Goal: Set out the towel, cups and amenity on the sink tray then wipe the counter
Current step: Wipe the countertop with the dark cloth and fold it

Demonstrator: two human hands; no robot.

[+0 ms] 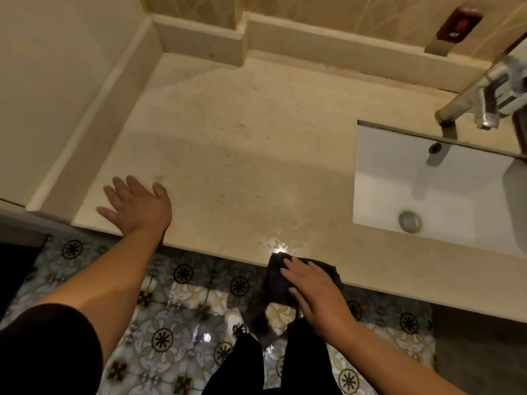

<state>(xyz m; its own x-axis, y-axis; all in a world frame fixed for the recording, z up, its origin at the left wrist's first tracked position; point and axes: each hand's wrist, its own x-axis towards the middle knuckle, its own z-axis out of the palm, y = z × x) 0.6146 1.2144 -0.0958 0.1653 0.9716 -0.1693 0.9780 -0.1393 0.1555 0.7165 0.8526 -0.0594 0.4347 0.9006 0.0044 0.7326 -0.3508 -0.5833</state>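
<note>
A beige stone counter (242,143) fills the middle of the view. My left hand (137,203) lies flat and open on its front left corner, fingers spread, holding nothing. My right hand (313,292) presses on a dark cloth (278,276) at the counter's front edge; part of the cloth hangs over the edge toward the floor. A wet shine shows on the counter just above the cloth. No towel, cups, amenity or tray are in view.
A white sink basin (445,195) with a metal drain (409,221) is set into the counter at right. A chrome faucet (482,101) stands behind it. Walls and a raised ledge (199,38) border the counter at back and left. Patterned floor tiles (176,323) lie below.
</note>
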